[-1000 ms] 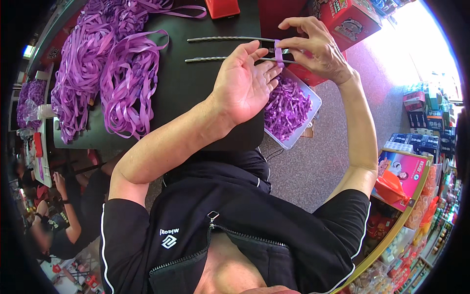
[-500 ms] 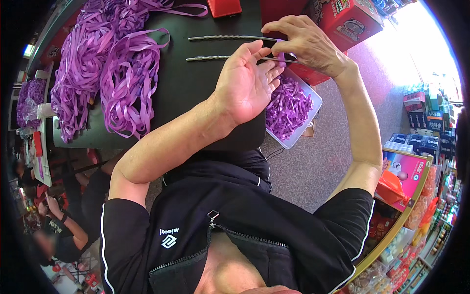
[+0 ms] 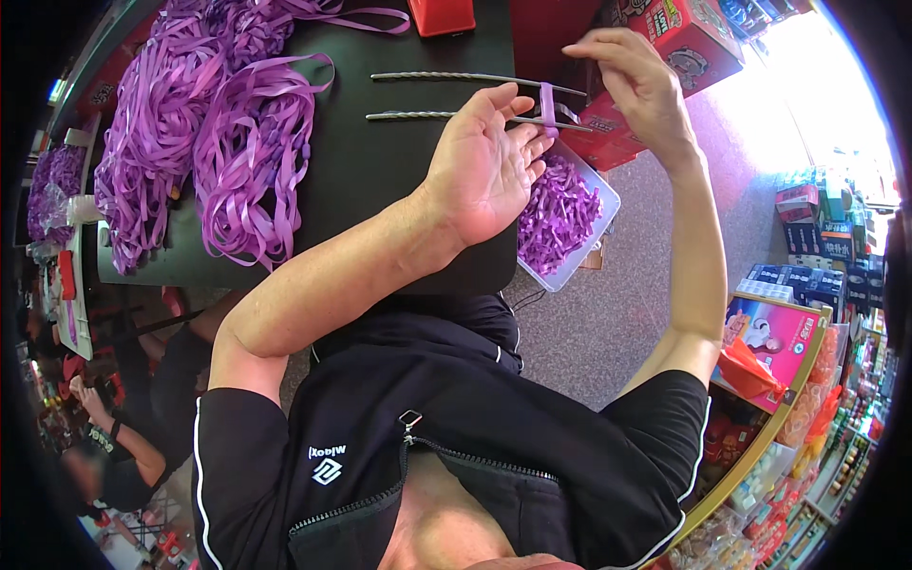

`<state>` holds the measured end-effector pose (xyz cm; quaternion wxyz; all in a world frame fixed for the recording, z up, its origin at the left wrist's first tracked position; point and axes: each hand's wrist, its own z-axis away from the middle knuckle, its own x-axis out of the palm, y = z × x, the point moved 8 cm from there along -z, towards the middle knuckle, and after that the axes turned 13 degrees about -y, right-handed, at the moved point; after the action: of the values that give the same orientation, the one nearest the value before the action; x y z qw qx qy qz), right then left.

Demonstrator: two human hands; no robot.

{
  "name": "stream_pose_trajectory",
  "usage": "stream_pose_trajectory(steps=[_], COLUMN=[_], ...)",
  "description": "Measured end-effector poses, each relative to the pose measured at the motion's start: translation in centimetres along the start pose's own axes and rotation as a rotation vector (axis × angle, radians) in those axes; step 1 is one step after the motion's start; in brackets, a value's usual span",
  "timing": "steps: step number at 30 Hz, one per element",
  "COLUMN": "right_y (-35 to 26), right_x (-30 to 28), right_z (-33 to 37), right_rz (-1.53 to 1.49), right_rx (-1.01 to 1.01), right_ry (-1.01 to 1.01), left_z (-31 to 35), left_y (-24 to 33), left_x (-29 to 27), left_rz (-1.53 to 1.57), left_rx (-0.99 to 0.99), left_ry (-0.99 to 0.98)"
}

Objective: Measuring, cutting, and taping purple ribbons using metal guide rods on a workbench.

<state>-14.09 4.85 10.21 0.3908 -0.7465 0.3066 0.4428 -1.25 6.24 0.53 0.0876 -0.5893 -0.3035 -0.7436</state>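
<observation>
The left hand [image 3: 489,176] is palm up, fingers slightly parted, fingertips by the lower end of a purple ribbon band [image 3: 546,100]; I cannot tell whether they pinch it. The right hand [image 3: 648,90] is raised just beside it, fingers loosely bent and apart. The band spans 2 twisted metal rods [image 3: 427,78] over the black table [image 3: 380,171]. Purple ribbon heaps [image 3: 252,157] lie leftward; a translucent bin [image 3: 609,211] of cut ribbon sits past the table's right edge. Farther off, 1 co-worker [image 3: 141,456] is at left.
</observation>
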Motion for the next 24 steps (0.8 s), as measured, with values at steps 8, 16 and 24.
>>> stream_pose_trajectory(steps=[8,16,24], right_y=[9.2,8.9,5.0], right_x=[7.9,14.4,17.4], right_z=[7.8,8.5,3.7], right_rz=[-0.922,-1.667,-2.158], right_rx=[0.651,0.707,0.147], right_ry=[-0.043,0.204,0.203], left_z=[-0.3,0.0,-0.1], left_y=[0.0,0.2,0.0], left_x=[0.4,0.3,0.4], left_rz=[-0.024,-0.065,-0.058], left_rx=[-0.036,-0.035,-0.039], left_ry=[-0.071,-0.065,-0.091])
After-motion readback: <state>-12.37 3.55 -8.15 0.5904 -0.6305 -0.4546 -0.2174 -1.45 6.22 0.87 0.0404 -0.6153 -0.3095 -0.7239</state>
